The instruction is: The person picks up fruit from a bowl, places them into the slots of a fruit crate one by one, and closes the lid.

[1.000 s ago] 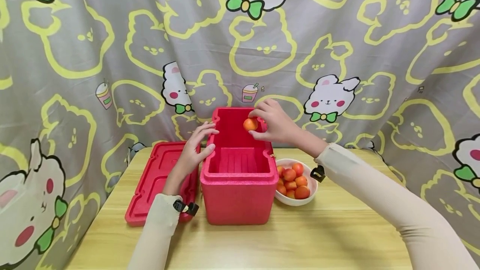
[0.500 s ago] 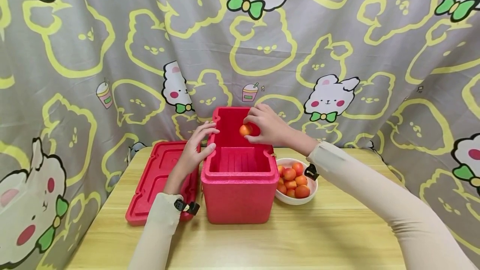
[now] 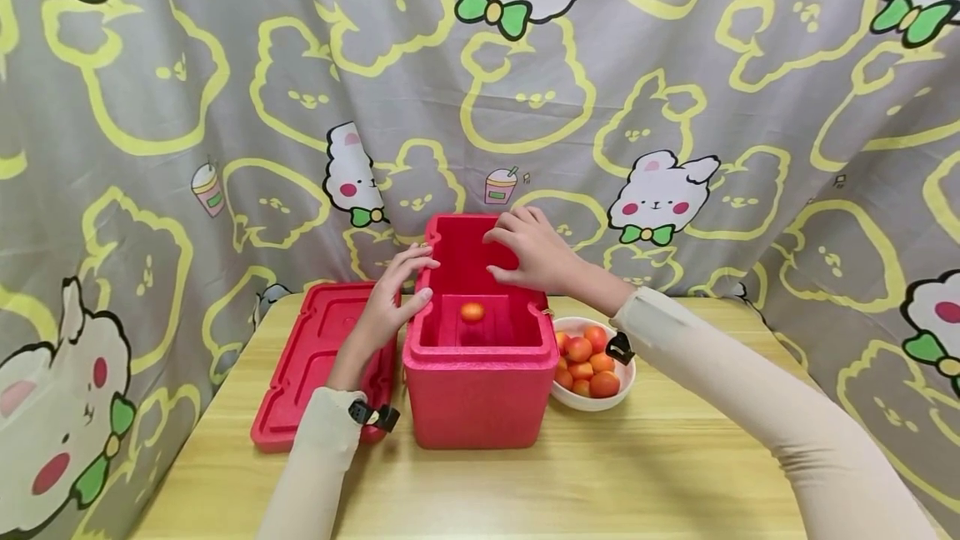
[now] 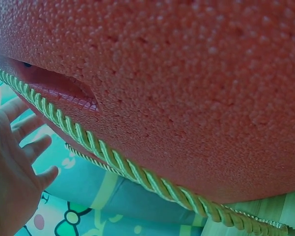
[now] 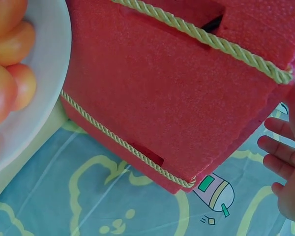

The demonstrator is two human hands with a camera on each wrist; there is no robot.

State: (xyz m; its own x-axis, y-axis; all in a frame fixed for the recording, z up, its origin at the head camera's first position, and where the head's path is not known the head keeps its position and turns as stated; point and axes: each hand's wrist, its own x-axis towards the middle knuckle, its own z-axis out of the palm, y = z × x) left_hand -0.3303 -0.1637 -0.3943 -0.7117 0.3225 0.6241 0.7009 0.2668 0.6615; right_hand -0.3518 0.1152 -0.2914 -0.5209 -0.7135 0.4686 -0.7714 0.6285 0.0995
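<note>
The red foam box (image 3: 480, 407) stands with its top uncovered. My left hand (image 3: 381, 298) rests on its left rim, fingers extended and holding nothing. Above the right side of the opening, my right hand (image 3: 536, 252) has thumb and fingers spread apart, with nothing between them. Below it, inside the box, is one round orange-red fruit, tomato-like (image 3: 472, 312), separate from the hand. A dark shadow lies under the fruit; whether it touches the bottom I cannot tell. To the right, a white bowl (image 3: 628, 377) holds several of the same fruits (image 5: 1, 93).
A red lid (image 3: 288, 407) lies flat on the wooden table (image 3: 675, 457) left of the box, partly under my left forearm. Twisted gold cords (image 4: 132, 169) run along the box's outer sides. A patterned curtain (image 3: 420, 90) hangs close behind.
My right hand has moved left and slightly down over the box, then let go of the fruit. The fruit has dropped toward the inside bottom. My left hand stays on the rim.
</note>
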